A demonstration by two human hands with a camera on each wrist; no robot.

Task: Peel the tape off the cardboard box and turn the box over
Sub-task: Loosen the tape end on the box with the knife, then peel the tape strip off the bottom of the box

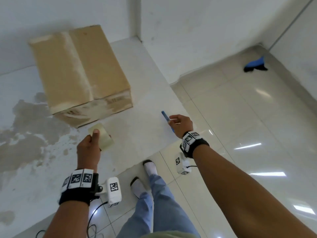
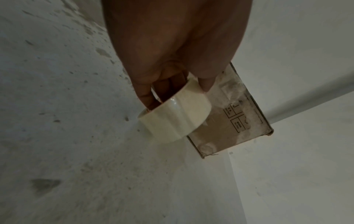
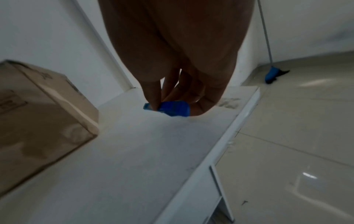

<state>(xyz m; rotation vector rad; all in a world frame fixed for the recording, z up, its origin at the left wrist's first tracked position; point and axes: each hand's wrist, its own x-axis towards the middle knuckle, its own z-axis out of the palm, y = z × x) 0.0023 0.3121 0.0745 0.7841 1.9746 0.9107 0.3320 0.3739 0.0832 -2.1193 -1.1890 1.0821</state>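
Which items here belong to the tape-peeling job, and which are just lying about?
Job:
cardboard box
tape roll, held by left hand
blue cutter, held by right hand

Lying about:
blue broom
stained table

Bare table (image 1: 145, 93) lies open right of the box (image 1: 80, 71) and between it and both hands, while the wall (image 1: 51, 18) stands close behind the box.
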